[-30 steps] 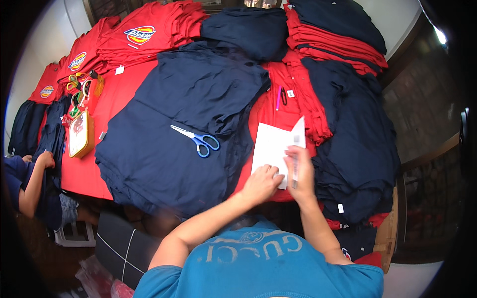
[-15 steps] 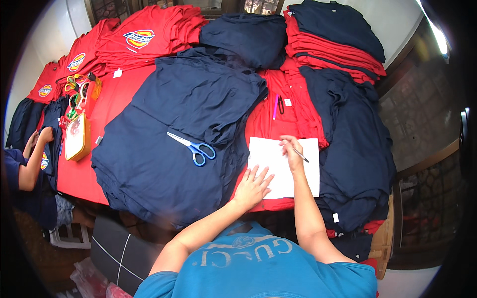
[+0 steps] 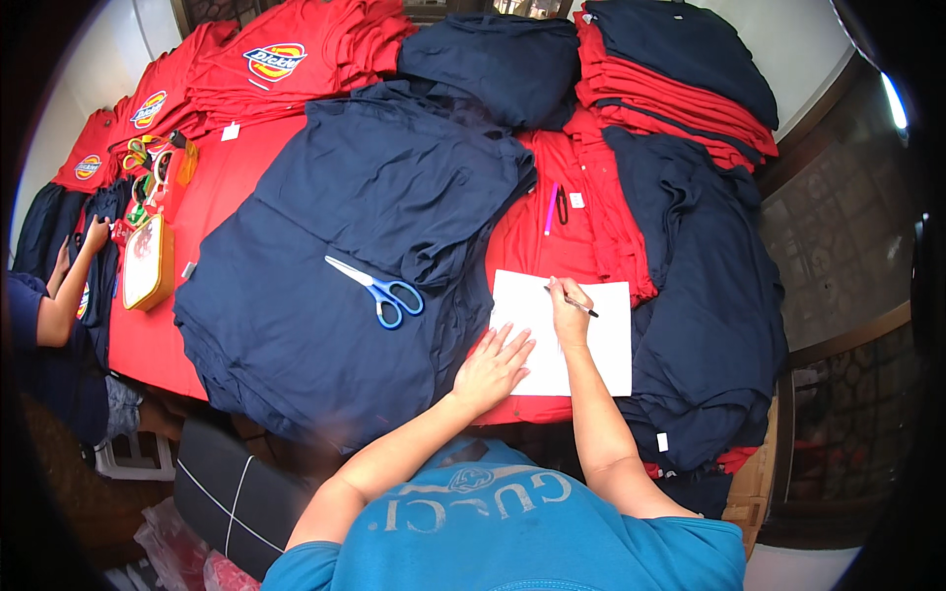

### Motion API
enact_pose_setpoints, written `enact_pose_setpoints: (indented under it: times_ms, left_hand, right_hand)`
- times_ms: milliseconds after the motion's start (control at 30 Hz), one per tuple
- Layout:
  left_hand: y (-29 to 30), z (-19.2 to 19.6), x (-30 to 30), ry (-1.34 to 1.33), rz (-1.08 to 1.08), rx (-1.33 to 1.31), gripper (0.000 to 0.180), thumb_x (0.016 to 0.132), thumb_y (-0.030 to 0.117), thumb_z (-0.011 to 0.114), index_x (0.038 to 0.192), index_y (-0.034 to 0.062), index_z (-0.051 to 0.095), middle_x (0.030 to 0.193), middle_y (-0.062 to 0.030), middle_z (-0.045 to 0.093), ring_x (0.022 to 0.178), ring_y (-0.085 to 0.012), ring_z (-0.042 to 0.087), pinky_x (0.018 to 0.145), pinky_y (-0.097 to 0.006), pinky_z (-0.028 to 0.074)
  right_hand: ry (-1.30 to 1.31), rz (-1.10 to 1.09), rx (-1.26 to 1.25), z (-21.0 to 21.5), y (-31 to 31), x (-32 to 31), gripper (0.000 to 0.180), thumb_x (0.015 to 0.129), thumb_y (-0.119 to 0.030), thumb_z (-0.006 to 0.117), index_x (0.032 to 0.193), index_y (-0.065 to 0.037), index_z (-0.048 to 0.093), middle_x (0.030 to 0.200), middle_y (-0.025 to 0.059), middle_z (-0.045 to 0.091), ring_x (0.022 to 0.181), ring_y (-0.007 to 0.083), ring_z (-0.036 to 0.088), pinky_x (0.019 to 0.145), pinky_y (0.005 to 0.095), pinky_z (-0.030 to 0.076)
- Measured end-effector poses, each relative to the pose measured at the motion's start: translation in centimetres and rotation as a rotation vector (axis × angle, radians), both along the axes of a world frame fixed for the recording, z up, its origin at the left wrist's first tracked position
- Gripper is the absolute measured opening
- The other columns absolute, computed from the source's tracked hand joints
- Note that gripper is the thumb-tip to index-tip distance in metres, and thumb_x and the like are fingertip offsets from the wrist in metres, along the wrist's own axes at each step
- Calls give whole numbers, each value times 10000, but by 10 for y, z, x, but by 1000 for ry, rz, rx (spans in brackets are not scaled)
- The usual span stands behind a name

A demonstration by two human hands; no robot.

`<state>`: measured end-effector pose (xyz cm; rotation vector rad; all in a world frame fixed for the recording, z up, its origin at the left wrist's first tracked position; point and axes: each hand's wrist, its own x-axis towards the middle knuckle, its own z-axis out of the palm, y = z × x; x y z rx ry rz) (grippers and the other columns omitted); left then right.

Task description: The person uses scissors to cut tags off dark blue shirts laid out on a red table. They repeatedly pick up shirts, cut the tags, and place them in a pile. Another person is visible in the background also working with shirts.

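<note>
A white sheet of paper lies on red cloth at the table's near edge. My left hand rests flat across its left edge, fingers spread. A dark pen is gripped in my right hand, its tip near the upper middle of the sheet; any marks are too faint to make out. To the left, scissors with blue handles lie on a broad pile of navy garments. Beyond the paper, a purple pen lies beside a small black loop-shaped item on the red cloth.
Folded red and navy garments are stacked at the far right, with more navy garments right of the paper. A yellow-rimmed box and a holder of tapes and tools stand left. A co-worker's hands handle dark cloth at the far left.
My right hand has moved slightly down and left over the paper, and the pen's tip has come toward the sheet. My left hand stays on the paper's left edge.
</note>
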<state>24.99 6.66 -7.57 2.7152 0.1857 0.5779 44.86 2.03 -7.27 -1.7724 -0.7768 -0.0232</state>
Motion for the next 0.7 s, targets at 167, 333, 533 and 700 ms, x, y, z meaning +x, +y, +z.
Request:
enact_pose_setpoints:
  times_ms: [167,333,533,700]
  left_hand:
    - [1,-1,0,-4,7,3,514,918,329,603,1368,94,519,1450,-81,474,1380,-336,373,1145,-469,305]
    - [2,0,0,7,9,1,508,918,331,603,1362,97,525,1453,-75,473,1384,-328,371,1146,-467,304]
    - [2,0,-1,-1,9,-3,495,921,329,599,1354,97,533,1454,-72,473,1383,-320,375,1144,-466,307]
    - [2,-1,0,-18,11,7,496,923,330,595,1354,95,532,1455,-69,472,1381,-317,379,1133,-468,322]
  right_hand:
    - [29,44,-16,3,-1,-1,220,946,-150,615,829,33,650,675,55,607,624,91,495,582,267,422]
    - [261,-4,33,4,-2,7,205,950,-161,601,876,19,664,667,31,594,618,82,512,570,250,416]
    - [189,5,-136,12,-11,7,192,924,-153,624,944,31,675,764,69,665,695,124,576,662,288,469]
    - [5,13,-68,7,-5,2,232,938,-172,600,832,23,669,652,65,617,574,105,510,556,280,424]
